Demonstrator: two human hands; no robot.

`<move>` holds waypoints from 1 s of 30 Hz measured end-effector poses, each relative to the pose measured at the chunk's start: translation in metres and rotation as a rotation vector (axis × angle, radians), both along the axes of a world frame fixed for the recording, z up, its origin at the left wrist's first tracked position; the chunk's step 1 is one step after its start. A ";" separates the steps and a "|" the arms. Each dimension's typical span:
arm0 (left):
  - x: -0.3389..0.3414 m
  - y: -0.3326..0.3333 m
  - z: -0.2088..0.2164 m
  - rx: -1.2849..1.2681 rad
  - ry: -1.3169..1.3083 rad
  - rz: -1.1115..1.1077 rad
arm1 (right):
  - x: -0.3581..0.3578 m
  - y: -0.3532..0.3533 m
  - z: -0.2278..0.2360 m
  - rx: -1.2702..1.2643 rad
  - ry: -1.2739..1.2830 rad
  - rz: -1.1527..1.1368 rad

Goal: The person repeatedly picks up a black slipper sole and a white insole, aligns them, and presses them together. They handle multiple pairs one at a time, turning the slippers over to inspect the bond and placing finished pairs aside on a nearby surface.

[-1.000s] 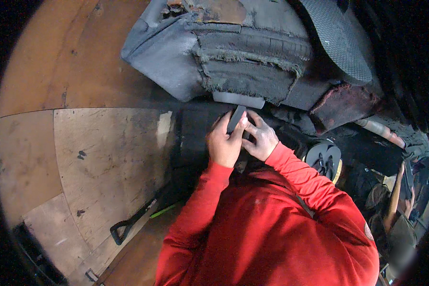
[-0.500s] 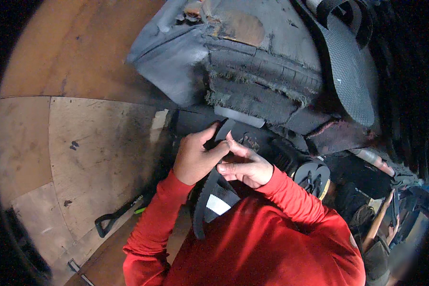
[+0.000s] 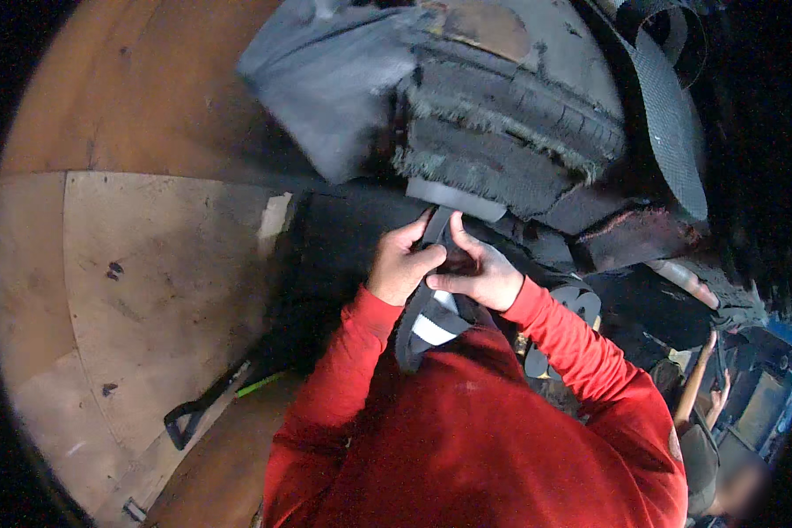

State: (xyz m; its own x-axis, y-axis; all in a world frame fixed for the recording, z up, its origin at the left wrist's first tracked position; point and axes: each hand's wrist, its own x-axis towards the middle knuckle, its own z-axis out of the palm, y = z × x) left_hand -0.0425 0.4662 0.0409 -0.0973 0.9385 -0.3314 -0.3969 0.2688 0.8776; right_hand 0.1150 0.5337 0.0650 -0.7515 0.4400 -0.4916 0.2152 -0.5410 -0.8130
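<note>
Both hands grip a black sandal [image 3: 411, 330] held on its edge, its dark sole toward the left and a white-lined strap toward the right. My left hand [image 3: 405, 264] is closed round the sole, with the thumb lying across it. My right hand [image 3: 484, 271] pinches the upper side, its fingers partly hidden behind the sandal. The far end of the sandal reaches a pale grey bar [image 3: 456, 198] beneath a frayed, layered dark pad [image 3: 510, 145]. Whether the sandal touches the bar, I cannot tell.
Stained wooden boards [image 3: 167, 255] cover the left side. A black handle [image 3: 183, 424] lies lower left by a green strip. Black sandals [image 3: 576, 304] sit beyond my right forearm. A wide textured strap [image 3: 669, 123] hangs upper right. Another person's arms [image 3: 708, 387] show at far right.
Both hands have moved right and farther out with the sandal, bringing its far end up to the pale bar. The view has also shifted a little.
</note>
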 end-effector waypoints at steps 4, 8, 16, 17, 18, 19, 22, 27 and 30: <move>0.015 -0.018 -0.002 0.165 -0.229 0.127 | 0.010 -0.026 0.014 0.881 -0.417 0.158; 0.019 -0.032 0.008 0.301 -0.364 0.193 | 0.006 -0.048 0.003 1.465 -0.512 -0.018; 0.017 -0.021 0.034 0.245 0.580 0.320 | -0.014 -0.038 -0.033 1.478 -0.380 -0.246; 0.015 -0.016 0.037 0.259 0.650 0.324 | -0.016 -0.035 -0.033 1.434 -0.365 -0.229; 0.013 -0.013 0.041 0.252 0.718 0.310 | -0.016 -0.035 -0.032 1.443 -0.293 -0.214; 0.012 -0.010 0.044 0.230 0.779 0.291 | -0.017 -0.034 -0.032 1.393 -0.225 -0.208; 0.009 -0.002 0.051 0.229 1.054 0.256 | -0.016 -0.039 -0.031 1.191 -0.164 -0.189; 0.008 0.003 0.062 0.136 1.184 0.229 | -0.013 -0.044 -0.018 0.944 -0.086 -0.074; 0.009 0.010 0.060 0.092 1.225 0.222 | -0.009 -0.039 -0.002 0.781 -0.061 -0.042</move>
